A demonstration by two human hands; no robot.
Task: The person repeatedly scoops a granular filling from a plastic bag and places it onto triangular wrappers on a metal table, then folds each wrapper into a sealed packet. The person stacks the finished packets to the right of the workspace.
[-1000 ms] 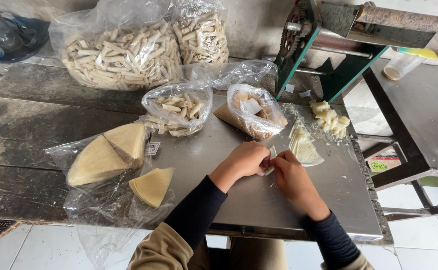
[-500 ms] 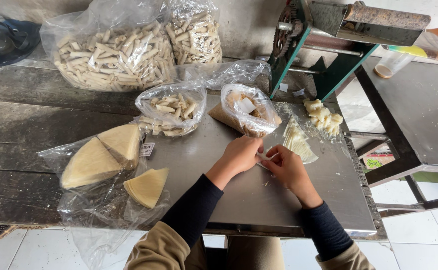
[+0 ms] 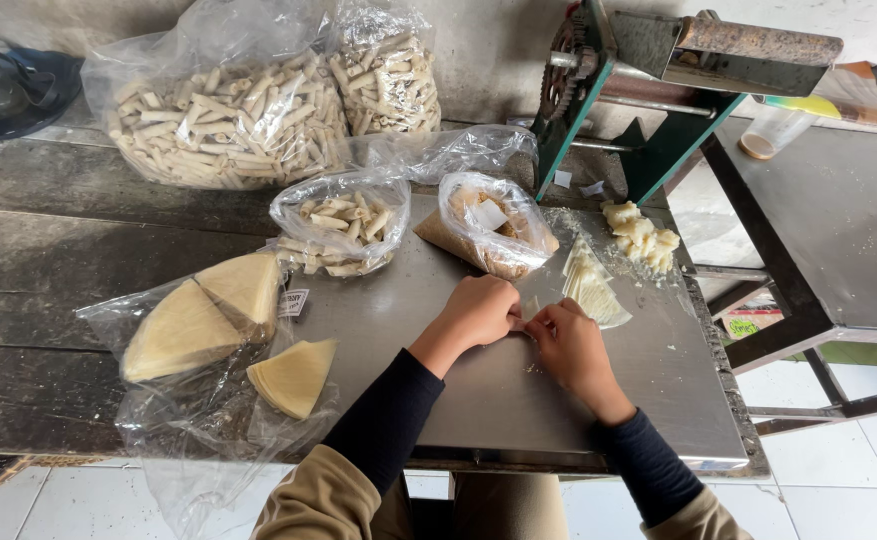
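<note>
My left hand [image 3: 478, 310] and my right hand [image 3: 570, 343] meet fingertip to fingertip on the metal tabletop [image 3: 478, 400], pinching a small pale wrapper piece [image 3: 524, 322] that is mostly hidden between them. Just right of the hands lies a fan of thin pale wrapper sheets [image 3: 590, 285]. Lumps of pale dough [image 3: 640, 233] sit beyond it. A small clear bag of brown filling [image 3: 493, 228] stands just behind my left hand.
A small open bag of rolled sticks [image 3: 343, 225] and big bags of the same rolls [image 3: 238, 110] stand at the back. Wedge-shaped wrapper stacks [image 3: 208, 315] lie on plastic at left. A green hand-crank machine [image 3: 648, 70] stands back right; a second metal table [image 3: 838, 220] is on the right.
Both hands stay together at the same spot on the tabletop; the fingers have shifted slightly on the small piece. The view has moved a little.
</note>
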